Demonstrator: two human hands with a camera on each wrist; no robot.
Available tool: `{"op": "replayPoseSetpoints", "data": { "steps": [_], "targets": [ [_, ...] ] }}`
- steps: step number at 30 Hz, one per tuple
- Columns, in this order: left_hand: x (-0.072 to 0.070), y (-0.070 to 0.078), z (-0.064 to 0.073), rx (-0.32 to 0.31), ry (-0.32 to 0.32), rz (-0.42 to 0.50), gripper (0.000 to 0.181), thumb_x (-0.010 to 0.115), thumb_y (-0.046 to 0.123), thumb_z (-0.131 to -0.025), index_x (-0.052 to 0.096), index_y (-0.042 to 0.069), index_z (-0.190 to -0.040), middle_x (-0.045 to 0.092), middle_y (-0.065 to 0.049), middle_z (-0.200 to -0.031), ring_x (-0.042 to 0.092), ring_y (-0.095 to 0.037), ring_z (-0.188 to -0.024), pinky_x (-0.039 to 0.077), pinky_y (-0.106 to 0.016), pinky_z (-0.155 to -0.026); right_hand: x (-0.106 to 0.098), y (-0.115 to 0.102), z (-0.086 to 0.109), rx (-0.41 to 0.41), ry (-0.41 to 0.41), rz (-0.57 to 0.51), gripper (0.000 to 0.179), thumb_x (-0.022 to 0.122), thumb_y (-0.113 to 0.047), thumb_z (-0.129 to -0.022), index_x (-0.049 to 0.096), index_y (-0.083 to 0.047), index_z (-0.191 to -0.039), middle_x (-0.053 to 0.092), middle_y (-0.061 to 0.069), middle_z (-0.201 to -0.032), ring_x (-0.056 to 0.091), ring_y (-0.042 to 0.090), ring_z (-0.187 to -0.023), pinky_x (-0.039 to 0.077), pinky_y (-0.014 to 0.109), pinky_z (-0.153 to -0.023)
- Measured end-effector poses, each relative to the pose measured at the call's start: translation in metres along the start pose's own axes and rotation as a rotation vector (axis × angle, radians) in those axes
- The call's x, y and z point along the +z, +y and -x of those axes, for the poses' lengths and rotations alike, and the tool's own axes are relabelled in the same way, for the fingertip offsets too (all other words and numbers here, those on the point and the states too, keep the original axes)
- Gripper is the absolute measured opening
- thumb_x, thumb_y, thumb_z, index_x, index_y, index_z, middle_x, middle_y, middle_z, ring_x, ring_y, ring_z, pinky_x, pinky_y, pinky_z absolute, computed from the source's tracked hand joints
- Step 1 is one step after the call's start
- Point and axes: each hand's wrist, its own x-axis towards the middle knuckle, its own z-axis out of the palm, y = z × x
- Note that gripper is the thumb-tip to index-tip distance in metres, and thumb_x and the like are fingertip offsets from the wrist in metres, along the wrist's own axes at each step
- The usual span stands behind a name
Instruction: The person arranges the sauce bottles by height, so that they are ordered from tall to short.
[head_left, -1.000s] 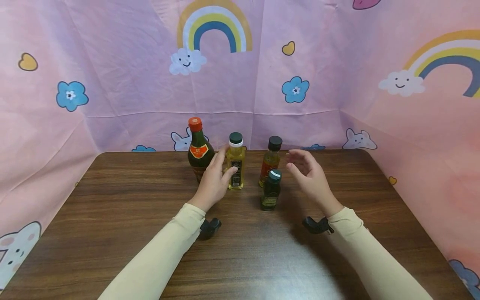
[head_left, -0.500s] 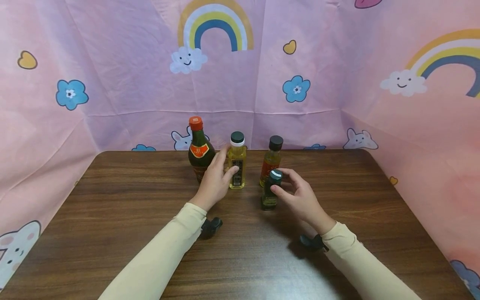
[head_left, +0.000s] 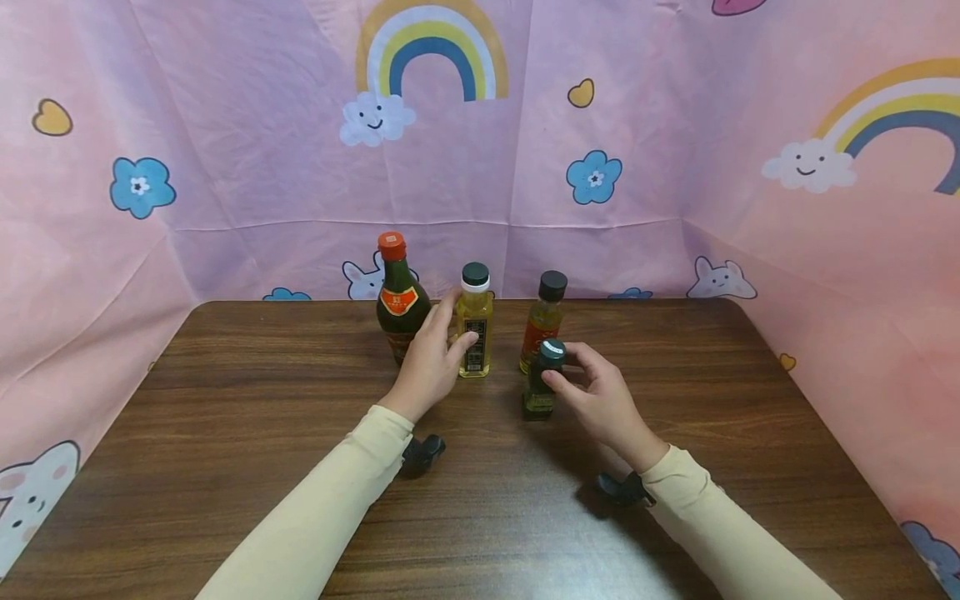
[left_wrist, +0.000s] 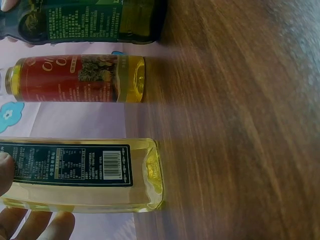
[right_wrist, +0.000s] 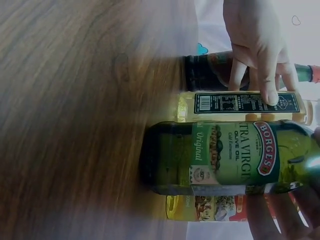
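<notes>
My left hand [head_left: 426, 367] grips a squarish bottle of pale yellow oil [head_left: 474, 358] with a dark green cap, standing upright. In the left wrist view its thumb lies on the dark label and several fingertips are against the bottle's side. My right hand [head_left: 604, 405] holds a small dark green bottle of olive oil [right_wrist: 225, 155] by its upper part, its base apparently on the table. Close behind that one stands a red-labelled oil bottle [head_left: 540, 329] with a black cap, partly hidden.
A taller dark bottle with a red cap [head_left: 399, 308] stands left of my left hand, partly covered by it. All the bottles are on a brown wooden table [head_left: 262, 417]. A pink patterned cloth [head_left: 300, 167] hangs behind and at the sides. Both wrists carry black mounts.
My right hand has come down and left from beside the red-labelled bottle and taken hold of the green olive oil bottle. The left hand stays on the pale oil bottle.
</notes>
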Motion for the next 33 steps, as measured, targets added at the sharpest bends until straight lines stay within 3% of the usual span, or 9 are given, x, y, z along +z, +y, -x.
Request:
{"op": "replayPoseSetpoints", "data": {
  "steps": [10,19,33],
  "targets": [
    [-0.0001,0.0020,0.0007,-0.008,-0.006,0.007,0.071,0.063,0.024,-0.105,0.025,0.020,-0.165,0.046,-0.013,-0.153,0.050,-0.034,-0.139,0.041,-0.055,-0.114,0.0021,-0.0020,0.0020,0.024,0.030,-0.046,0.031,0.076,-0.006,-0.095,0.067,-0.002,-0.124,0.068,0.016,-0.123,0.066,0.034,-0.114,0.060,0.037,-0.090],
    [0.0000,0.0038,0.0012,-0.018,-0.004,0.001,0.071,0.063,0.023,-0.105,0.025,0.019,-0.164,0.046,-0.014,-0.151,0.050,-0.034,-0.138,0.040,-0.055,-0.115,0.0027,-0.0022,0.0023,0.030,0.044,-0.035,0.031,0.077,-0.007,-0.094,0.068,-0.003,-0.124,0.068,0.015,-0.123,0.066,0.032,-0.114,0.060,0.036,-0.090],
    [0.0001,0.0025,0.0011,-0.003,0.004,-0.002,0.070,0.063,0.022,-0.105,0.025,0.017,-0.164,0.048,-0.015,-0.147,0.053,-0.035,-0.134,0.042,-0.056,-0.113,0.0038,0.0003,0.0070,-0.070,0.101,-0.064,0.025,0.078,-0.001,-0.091,0.072,-0.004,-0.115,0.070,0.009,-0.113,0.069,0.024,-0.105,0.061,0.032,-0.085]
  ]
}}
